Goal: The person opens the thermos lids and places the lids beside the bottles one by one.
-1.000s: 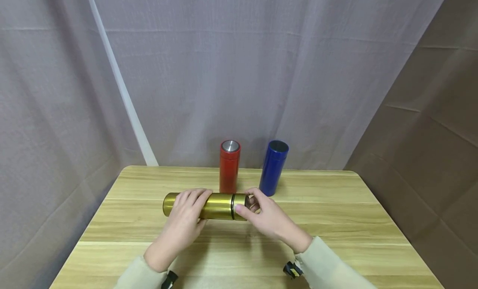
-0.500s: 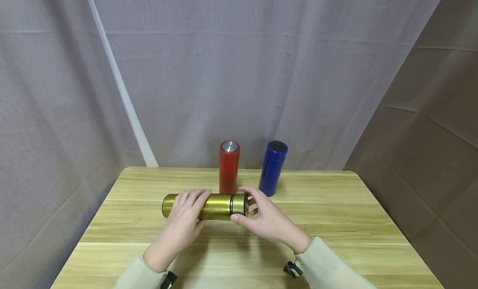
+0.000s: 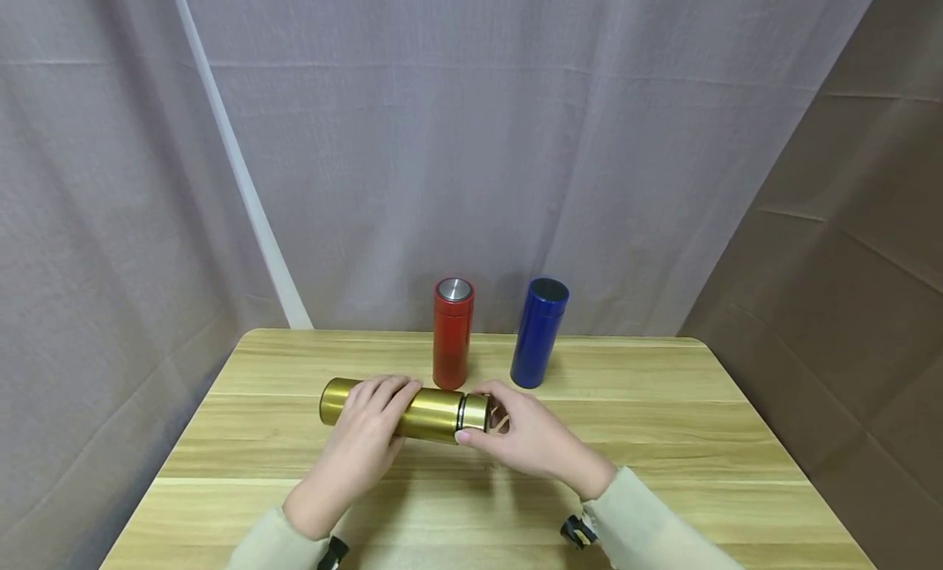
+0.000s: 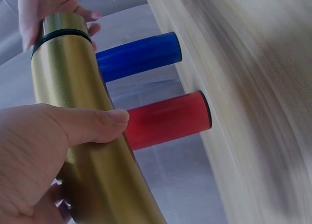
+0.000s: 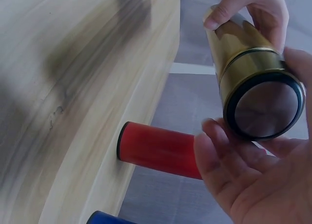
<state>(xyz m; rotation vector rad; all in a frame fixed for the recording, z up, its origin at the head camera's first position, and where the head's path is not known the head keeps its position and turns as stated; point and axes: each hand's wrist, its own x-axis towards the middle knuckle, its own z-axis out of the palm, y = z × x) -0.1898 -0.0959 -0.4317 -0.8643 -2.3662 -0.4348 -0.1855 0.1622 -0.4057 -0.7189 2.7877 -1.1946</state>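
A gold thermos (image 3: 430,414) lies nearly level above the table, its lid end pointing right. My left hand (image 3: 368,422) grips the body, the thumb (image 4: 100,124) pressed along one side in the left wrist view. At the other end my right hand (image 3: 526,431) has its thumb and curled fingers round the gold lid (image 5: 253,68). The lid's round end disc (image 5: 267,108) faces the right wrist camera, with the fingers (image 5: 226,146) below it. A dark ring shows between lid and body. Part of the body is hidden under my left hand.
Behind the gold thermos stand a red thermos (image 3: 452,341) with a silver top and a blue thermos (image 3: 539,332) with a dark top. They are upright on the wooden table (image 3: 633,422). A grey curtain (image 3: 412,160) hangs behind the table's far edge.
My right thumb has slid down the lid toward the near side, and the fingers have shifted. The gold thermos now tilts slightly, its lid end nearer me. My left hand has stayed on the body.
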